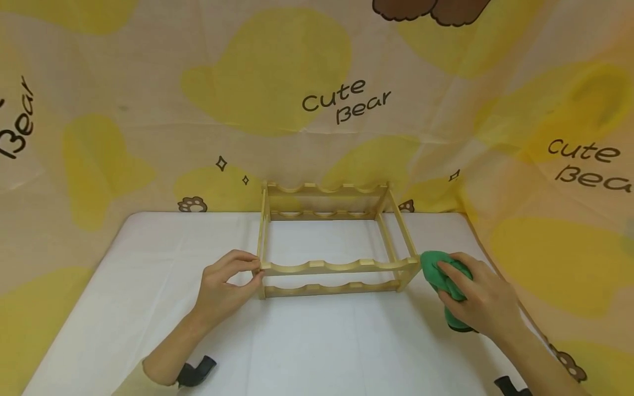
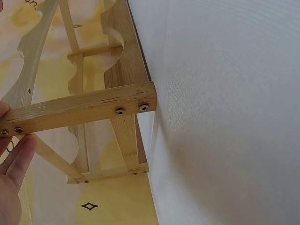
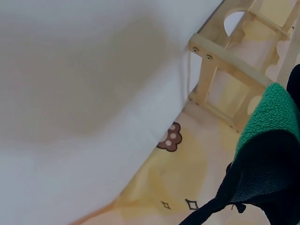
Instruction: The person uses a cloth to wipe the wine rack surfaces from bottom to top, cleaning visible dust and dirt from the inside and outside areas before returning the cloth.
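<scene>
A light wooden rack [image 1: 317, 268] with scalloped rails stands on the white table. At its front left corner my left hand [image 1: 223, 286] pinches the top of the post between thumb and fingers. Seen from the left wrist, the fingertips [image 2: 23, 157] sit against a post [image 2: 84, 107] with metal screws. My right hand [image 1: 482, 300] grips a bunched green cloth [image 1: 436, 267] right at the rack's front right corner. In the right wrist view the fuzzy cloth [image 3: 269, 112], with its dark edge, overlaps the rack end [image 3: 229, 58]; the right fingers are hidden there.
Yellow and beige fabric [image 1: 267, 71] printed with "Cute Bear" hangs behind and on both sides of the white tabletop [image 1: 317, 341]. Black straps or mounts [image 1: 197, 371] show near both wrists. The rack stands close to the table's back edge.
</scene>
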### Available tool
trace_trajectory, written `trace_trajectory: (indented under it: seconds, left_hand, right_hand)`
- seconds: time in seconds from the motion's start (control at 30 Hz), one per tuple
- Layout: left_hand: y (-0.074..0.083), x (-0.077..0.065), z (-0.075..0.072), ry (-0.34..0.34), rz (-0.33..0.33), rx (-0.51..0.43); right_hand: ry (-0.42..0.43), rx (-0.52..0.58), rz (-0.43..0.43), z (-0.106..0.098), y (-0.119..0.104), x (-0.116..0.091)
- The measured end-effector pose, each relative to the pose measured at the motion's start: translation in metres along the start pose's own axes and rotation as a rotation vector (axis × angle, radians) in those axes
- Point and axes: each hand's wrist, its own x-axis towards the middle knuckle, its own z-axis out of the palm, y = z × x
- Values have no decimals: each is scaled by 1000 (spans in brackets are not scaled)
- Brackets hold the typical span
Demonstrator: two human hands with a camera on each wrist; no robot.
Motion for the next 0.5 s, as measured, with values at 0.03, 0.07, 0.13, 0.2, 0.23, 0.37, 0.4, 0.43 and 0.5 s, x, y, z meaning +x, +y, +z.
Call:
trace_trajectory:
  seconds: [0.03, 0.07, 0.13, 0.2, 0.23, 0.37, 0.4, 0.43, 0.5]
  left_hand:
    - [0, 0, 0, 1, 2, -2]
    - [-1, 0, -1, 1, 3, -5]
    - [-1, -1, -2, -3, 4, -12]
    - [-2, -1, -3, -4, 7, -22]
    - [-2, -1, -4, -4, 8, -26]
    - [-4, -2, -6, -7, 5, -42]
    - [-3, -2, -7, -9, 1, -43]
    - [-3, -2, -7, -10, -5, -45]
    - [-3, -2, -8, -13, -19, -46]
  right_hand:
    - [1, -1, 3, 0, 1, 0]
    - [4, -4, 6, -1, 3, 0]
    - [15, -15, 12, -1, 6, 1]
    - [19, -23, 20, -1, 9, 1]
    - [20, -27, 26, -1, 10, 1]
    - [2, -50, 59, -3, 15, -1]
    - [-5, -57, 66, -4, 16, -1]
    - [-24, -66, 77, -5, 16, -1]
    - [-49, -72, 97, -7, 18, -2]
